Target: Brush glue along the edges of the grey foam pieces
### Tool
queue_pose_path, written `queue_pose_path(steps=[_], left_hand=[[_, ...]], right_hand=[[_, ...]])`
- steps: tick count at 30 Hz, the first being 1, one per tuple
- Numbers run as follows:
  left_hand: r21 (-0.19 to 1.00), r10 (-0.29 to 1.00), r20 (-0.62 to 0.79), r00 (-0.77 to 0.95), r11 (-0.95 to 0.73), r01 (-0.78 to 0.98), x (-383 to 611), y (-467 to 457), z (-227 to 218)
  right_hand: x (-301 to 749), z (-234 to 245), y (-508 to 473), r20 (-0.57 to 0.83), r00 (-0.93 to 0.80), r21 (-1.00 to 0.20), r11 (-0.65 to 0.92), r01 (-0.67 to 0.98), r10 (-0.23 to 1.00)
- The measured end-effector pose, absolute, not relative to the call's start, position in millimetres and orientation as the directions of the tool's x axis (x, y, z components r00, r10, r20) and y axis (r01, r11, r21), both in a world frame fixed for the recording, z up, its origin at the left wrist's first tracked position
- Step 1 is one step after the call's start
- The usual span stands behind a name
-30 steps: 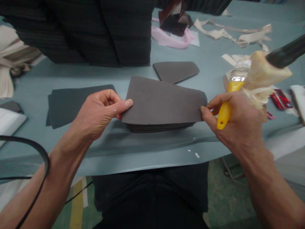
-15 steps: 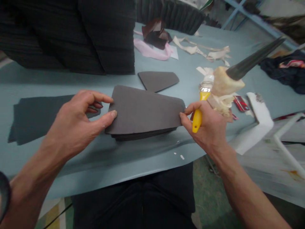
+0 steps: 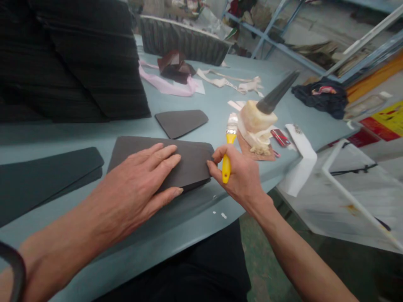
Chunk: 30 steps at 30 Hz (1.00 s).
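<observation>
A stack of dark grey tapered panels (image 3: 192, 161) lies on the table in front of me. My left hand (image 3: 145, 180) rests flat across its top, fingers stretched out and thumb by the near edge. Around a paintbrush with a yellow handle (image 3: 226, 167) my right hand (image 3: 242, 174) is closed, bristles pointing up and away. The same hand's thumb and fingertip touch the narrow right end of the stack. Just beyond lies another grey panel (image 3: 182, 121). Further left are darker green-grey panels (image 3: 47, 172), overlapping each other.
Tall black stacks (image 3: 72, 63) stand at the back left. Right of the brush is a glue-crusted pot (image 3: 256, 121) with a dark cone on it. Pink cloth (image 3: 166, 87) and pale strips (image 3: 220, 79) lie behind. A white frame (image 3: 330, 167) stands beyond the table's right edge.
My left hand has gone from the stack's left edge to lying flat on its top. The right hand keeps the brush at the right end. The view has swung to the right.
</observation>
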State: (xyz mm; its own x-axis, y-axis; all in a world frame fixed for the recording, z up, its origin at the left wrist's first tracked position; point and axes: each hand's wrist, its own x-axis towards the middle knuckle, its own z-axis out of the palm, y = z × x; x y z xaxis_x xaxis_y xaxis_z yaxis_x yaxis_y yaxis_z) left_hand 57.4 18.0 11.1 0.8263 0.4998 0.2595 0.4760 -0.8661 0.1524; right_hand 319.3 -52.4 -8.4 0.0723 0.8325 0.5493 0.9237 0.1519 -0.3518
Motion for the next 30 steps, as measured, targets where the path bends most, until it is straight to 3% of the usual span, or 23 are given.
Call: queue_pose_path(steps=[7, 18, 26, 30], left_hand=[[-0.003, 0.495, 0.293, 0.818, -0.855, 0.519, 65.9, 14.8, -3.5], [-0.011, 0.507, 0.299, 0.808, -0.845, 0.534, 56.0, 14.3, -15.4], [-0.017, 0.568, 0.211, 0.796, -0.812, 0.584, 54.1, 9.0, -16.1], [0.01, 0.581, 0.212, 0.786, -0.805, 0.593, 56.9, 7.9, -16.8]], right_hand=[[321.5, -8.6, -53.3, 0.457, 0.177, -0.465, 0.065, 0.883, 0.872], [340.4, -21.7, -58.0, 0.562, 0.311, -0.596, 0.114, 0.795, 0.766], [329.6, -7.2, -57.5, 0.682, 0.116, -0.526, 0.373, 0.765, 0.722], [328.1, -10.5, -51.9, 0.652, 0.152, -0.567, 0.344, 0.749, 0.743]])
